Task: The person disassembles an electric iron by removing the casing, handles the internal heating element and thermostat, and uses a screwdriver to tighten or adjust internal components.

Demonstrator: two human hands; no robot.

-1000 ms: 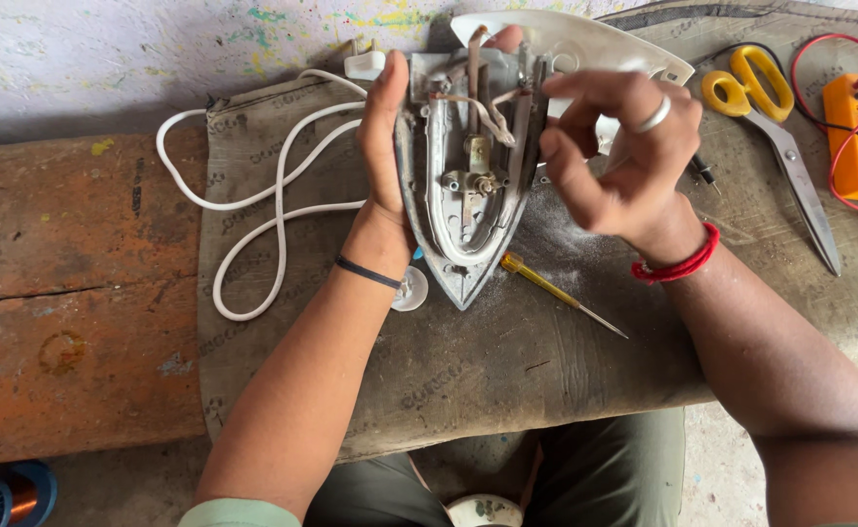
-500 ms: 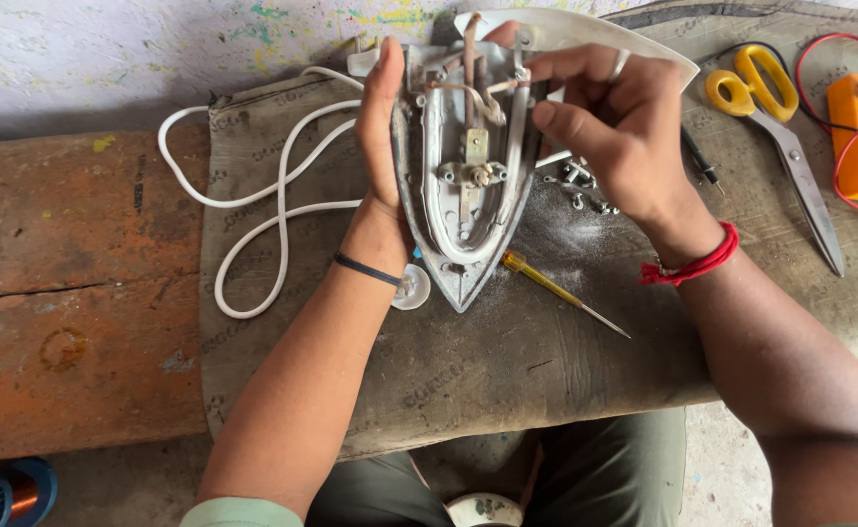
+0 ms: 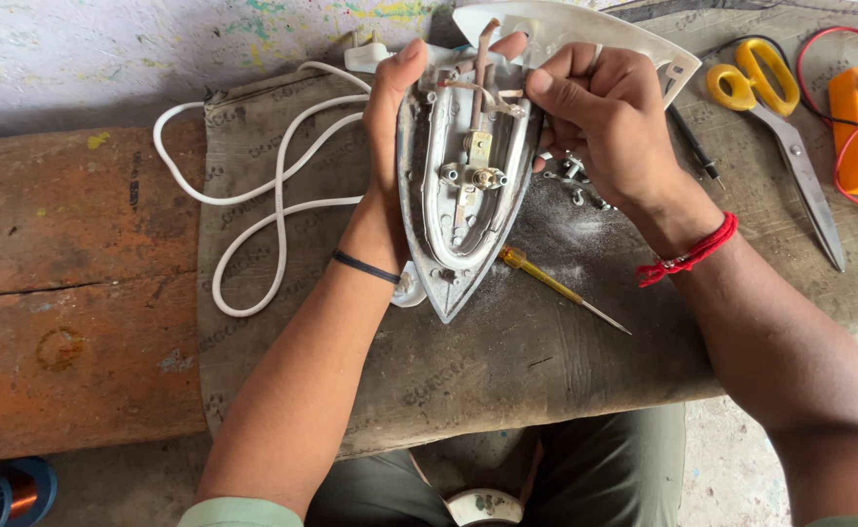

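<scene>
- Iron soleplate (image 3: 463,210), opened with its wiring showing, sits at the desk's centre, gripped from both sides.
- Left hand (image 3: 390,146) fingers clasp its 9 o'clock edge; right hand (image 3: 610,127) fingers pinch its 2 o'clock edge.
- Yellow-handled screwdriver (image 3: 556,286) lies at 4 o'clock, white cord (image 3: 263,185) at 9 o'clock, scissors (image 3: 785,127) at 3 o'clock.

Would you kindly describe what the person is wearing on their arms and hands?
The left hand has a thin dark band at the wrist. The right hand wears a pale ring and a red thread bracelet. Both forearms are bare; light green sleeve edges show near the bottom.
</scene>
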